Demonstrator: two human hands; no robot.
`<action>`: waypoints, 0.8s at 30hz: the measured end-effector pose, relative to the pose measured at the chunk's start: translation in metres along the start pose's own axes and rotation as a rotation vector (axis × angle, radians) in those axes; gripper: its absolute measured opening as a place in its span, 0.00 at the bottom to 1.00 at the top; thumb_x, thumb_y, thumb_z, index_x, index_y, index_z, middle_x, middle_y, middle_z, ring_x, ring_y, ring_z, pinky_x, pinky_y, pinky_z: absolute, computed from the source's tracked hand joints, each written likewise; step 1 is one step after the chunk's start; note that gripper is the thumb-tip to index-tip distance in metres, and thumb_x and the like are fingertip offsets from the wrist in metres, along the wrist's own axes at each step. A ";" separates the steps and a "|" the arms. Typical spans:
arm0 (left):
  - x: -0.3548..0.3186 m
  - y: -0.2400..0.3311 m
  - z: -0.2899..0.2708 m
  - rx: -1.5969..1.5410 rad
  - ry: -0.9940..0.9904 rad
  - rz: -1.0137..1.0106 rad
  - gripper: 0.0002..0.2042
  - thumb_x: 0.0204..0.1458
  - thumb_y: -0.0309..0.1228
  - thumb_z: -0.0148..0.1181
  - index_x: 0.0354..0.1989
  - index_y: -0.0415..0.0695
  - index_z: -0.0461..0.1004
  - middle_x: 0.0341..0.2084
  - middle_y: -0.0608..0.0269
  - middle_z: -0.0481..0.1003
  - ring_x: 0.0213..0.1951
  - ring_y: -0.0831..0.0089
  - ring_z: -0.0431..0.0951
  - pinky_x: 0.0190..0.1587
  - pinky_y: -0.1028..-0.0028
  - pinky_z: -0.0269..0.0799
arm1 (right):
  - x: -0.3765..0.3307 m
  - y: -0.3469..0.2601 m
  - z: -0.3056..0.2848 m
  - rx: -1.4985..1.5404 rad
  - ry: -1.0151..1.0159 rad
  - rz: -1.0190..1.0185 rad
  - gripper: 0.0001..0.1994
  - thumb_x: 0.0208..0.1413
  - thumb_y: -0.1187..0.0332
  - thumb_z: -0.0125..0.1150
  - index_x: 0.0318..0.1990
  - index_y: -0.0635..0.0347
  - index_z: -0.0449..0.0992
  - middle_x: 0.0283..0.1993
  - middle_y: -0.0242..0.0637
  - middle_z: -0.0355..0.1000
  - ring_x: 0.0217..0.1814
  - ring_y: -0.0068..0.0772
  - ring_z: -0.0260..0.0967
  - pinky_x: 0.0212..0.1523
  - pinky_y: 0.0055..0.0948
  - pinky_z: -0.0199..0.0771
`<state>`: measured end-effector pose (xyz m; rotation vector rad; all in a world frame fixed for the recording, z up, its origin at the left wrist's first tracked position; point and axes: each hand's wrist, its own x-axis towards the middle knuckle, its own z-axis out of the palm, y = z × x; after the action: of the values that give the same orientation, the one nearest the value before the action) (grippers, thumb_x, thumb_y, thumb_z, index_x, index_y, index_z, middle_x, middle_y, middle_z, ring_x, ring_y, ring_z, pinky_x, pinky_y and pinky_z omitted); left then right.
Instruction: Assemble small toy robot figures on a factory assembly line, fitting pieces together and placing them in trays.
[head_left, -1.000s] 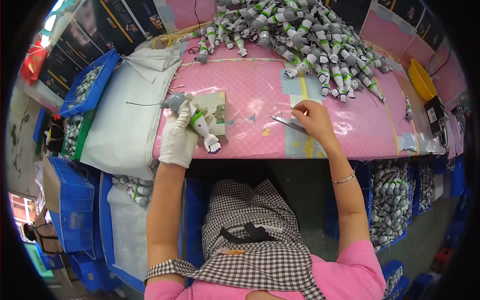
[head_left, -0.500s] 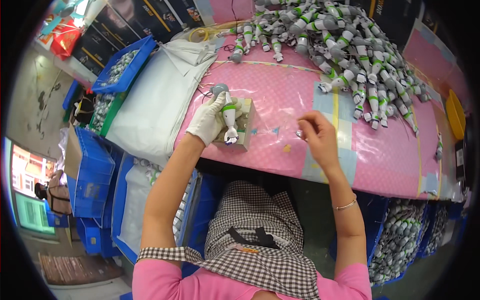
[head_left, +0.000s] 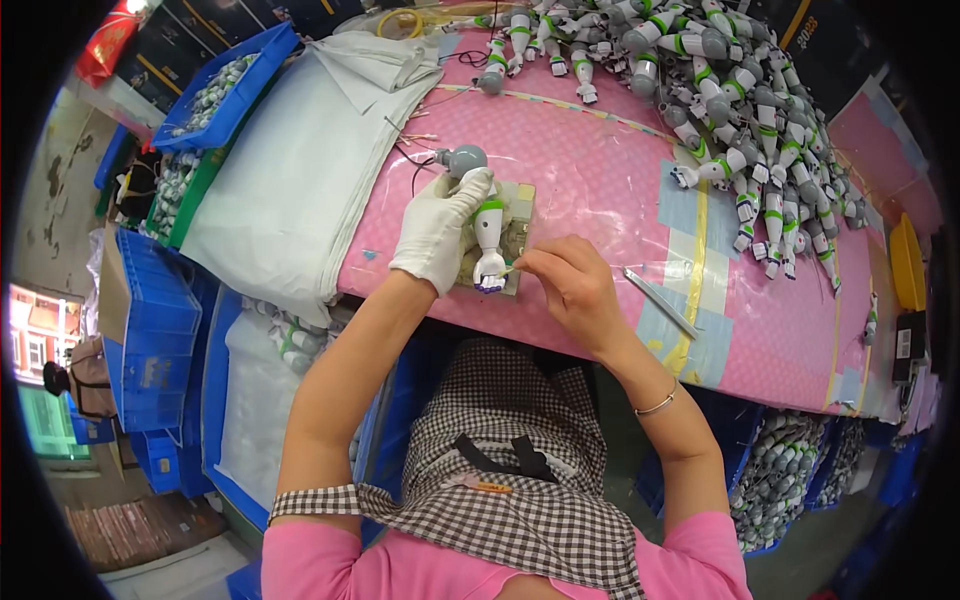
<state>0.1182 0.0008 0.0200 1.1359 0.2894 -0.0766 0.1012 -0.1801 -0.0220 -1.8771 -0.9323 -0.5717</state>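
My left hand (head_left: pixel 437 232), in a white glove, is closed around a toy arm (head_left: pixel 488 228), white with a green band, a grey ball-shaped shoulder and a white toy hand with dark purple marks. The toy hand points toward me. Under it is a small pale block (head_left: pixel 520 215), partly hidden by the toy and glove. My bare right hand (head_left: pixel 575 290) pinches thumb and forefinger together right beside the toy hand. A tiny greenish bit shows at those fingertips, too small to name. To the right of that hand lies a thin metal tool, like tweezers (head_left: pixel 660 302).
A big heap of similar toy arms (head_left: pixel 730 110) covers the far right of the pink table (head_left: pixel 590 150). White cloth sheets (head_left: pixel 300 160) lie at the left. Blue bins (head_left: pixel 150 340) stand left, and more toy arms fill bins (head_left: pixel 780 480) below the table's right side.
My right hand has moved left to the toy hand. The metal tool now lies in plain view on the table. My left hand still holds the toy arm over the block.
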 end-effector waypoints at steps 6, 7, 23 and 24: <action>0.001 -0.004 0.002 0.031 0.041 0.046 0.13 0.54 0.34 0.60 0.44 0.40 0.70 0.34 0.65 0.72 0.34 0.77 0.72 0.35 0.75 0.72 | 0.001 -0.005 0.005 -0.080 0.031 0.019 0.10 0.41 0.81 0.61 0.33 0.59 0.76 0.31 0.34 0.72 0.34 0.36 0.68 0.34 0.31 0.65; -0.001 -0.003 0.003 0.023 0.026 0.029 0.14 0.54 0.34 0.60 0.44 0.39 0.70 0.35 0.65 0.72 0.34 0.77 0.72 0.34 0.75 0.72 | 0.001 -0.005 0.004 -0.091 0.027 0.019 0.10 0.41 0.81 0.61 0.33 0.59 0.76 0.31 0.34 0.72 0.34 0.36 0.68 0.34 0.31 0.65; -0.002 -0.004 -0.005 -0.079 -0.062 0.101 0.17 0.55 0.37 0.59 0.48 0.40 0.68 0.36 0.64 0.72 0.34 0.76 0.72 0.37 0.74 0.72 | 0.013 -0.025 -0.005 -0.017 -0.002 0.167 0.11 0.42 0.82 0.59 0.33 0.56 0.78 0.33 0.34 0.70 0.36 0.34 0.67 0.40 0.30 0.63; -0.006 -0.002 -0.008 -0.074 -0.065 0.111 0.17 0.55 0.37 0.59 0.48 0.40 0.68 0.36 0.64 0.72 0.34 0.76 0.72 0.37 0.74 0.72 | 0.014 -0.019 -0.009 0.072 0.084 0.324 0.11 0.43 0.82 0.59 0.33 0.56 0.78 0.33 0.34 0.70 0.37 0.35 0.67 0.40 0.30 0.63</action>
<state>0.1106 0.0066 0.0171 1.0715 0.1695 -0.0043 0.0946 -0.1775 0.0023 -1.8740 -0.5705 -0.4110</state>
